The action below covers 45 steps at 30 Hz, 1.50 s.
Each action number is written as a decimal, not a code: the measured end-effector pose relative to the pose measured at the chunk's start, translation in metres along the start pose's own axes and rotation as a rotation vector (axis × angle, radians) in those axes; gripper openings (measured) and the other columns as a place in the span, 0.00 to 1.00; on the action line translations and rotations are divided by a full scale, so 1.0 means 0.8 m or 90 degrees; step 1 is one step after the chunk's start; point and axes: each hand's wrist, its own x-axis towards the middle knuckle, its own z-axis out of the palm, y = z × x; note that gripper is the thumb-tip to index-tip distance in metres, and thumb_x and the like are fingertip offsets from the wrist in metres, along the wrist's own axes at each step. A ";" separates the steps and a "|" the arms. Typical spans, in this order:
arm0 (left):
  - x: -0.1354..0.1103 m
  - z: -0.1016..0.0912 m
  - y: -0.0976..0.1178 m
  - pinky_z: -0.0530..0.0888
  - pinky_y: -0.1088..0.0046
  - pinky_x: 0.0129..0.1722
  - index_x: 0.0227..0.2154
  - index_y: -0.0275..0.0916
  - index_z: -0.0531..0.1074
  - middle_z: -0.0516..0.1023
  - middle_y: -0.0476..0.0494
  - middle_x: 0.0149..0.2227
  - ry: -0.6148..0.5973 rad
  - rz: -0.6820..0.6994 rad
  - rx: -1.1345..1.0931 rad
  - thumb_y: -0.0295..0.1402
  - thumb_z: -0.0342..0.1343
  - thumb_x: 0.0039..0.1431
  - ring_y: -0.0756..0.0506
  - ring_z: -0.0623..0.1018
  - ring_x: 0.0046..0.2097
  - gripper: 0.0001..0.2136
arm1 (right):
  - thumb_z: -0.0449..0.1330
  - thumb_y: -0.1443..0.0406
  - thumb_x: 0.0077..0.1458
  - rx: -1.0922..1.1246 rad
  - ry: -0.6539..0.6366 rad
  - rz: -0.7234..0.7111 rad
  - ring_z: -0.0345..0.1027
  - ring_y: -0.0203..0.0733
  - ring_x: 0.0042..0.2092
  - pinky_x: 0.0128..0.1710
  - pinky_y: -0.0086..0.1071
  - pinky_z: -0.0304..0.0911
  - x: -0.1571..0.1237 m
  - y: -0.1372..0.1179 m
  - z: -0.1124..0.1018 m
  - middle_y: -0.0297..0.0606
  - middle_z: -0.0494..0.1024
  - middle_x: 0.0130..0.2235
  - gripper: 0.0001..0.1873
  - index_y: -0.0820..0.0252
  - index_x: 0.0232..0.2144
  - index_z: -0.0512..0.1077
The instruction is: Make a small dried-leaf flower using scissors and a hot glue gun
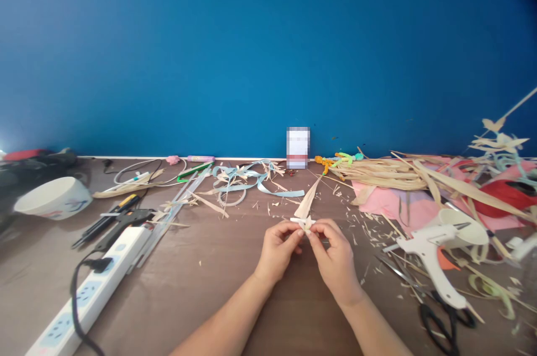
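Near the middle of the brown table, my left hand [279, 250] and my right hand [334, 255] meet at the fingertips. Both pinch a small cream flower-like piece [307, 224] made of what looks like dried husk. A short white stick shows at its left side, partly behind my left fingers. Just beyond my fingertips a tan husk strip [308, 200] points up toward the wall; I cannot tell whether it is joined to the piece. My thumbs and forefingers are closed, and the fingers hide part of the piece.
Right of my hands lie a white glue gun [434, 266], black-handled scissors [444, 317], a husk bundle [381, 173] and pink sheets [377, 199]. To the left are a power strip [94, 289] with a plugged cord, a dark glue gun [126, 227], a white bowl [54, 198] and blue ribbons [247, 177].
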 end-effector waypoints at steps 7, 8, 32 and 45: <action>-0.001 -0.003 0.000 0.71 0.80 0.21 0.27 0.34 0.74 0.69 0.43 0.31 -0.016 0.058 0.062 0.35 0.56 0.48 0.50 0.69 0.30 0.08 | 0.53 0.68 0.53 0.007 0.001 0.002 0.63 0.38 0.32 0.32 0.31 0.61 -0.001 0.000 -0.002 0.36 0.69 0.30 0.05 0.58 0.26 0.67; -0.001 -0.003 0.001 0.71 0.80 0.21 0.27 0.35 0.74 0.69 0.43 0.31 -0.018 0.067 0.074 0.35 0.56 0.48 0.50 0.69 0.30 0.08 | 0.53 0.68 0.53 0.009 0.000 0.000 0.63 0.38 0.32 0.32 0.31 0.61 -0.001 0.000 -0.002 0.36 0.69 0.30 0.05 0.58 0.26 0.67; -0.006 0.001 0.002 0.70 0.80 0.23 0.28 0.36 0.71 0.66 0.47 0.30 -0.006 0.104 0.079 0.34 0.52 0.53 0.51 0.69 0.30 0.07 | 0.54 0.69 0.52 0.053 0.023 0.008 0.66 0.40 0.34 0.33 0.32 0.63 -0.004 -0.006 0.004 0.37 0.71 0.32 0.05 0.58 0.28 0.69; -0.004 0.005 -0.006 0.70 0.80 0.21 0.28 0.34 0.72 0.71 0.48 0.25 -0.015 -0.021 -0.122 0.33 0.58 0.47 0.52 0.71 0.26 0.08 | 0.54 0.70 0.50 0.032 0.035 0.013 0.62 0.37 0.30 0.32 0.30 0.59 -0.002 -0.009 0.003 0.34 0.67 0.28 0.05 0.58 0.24 0.66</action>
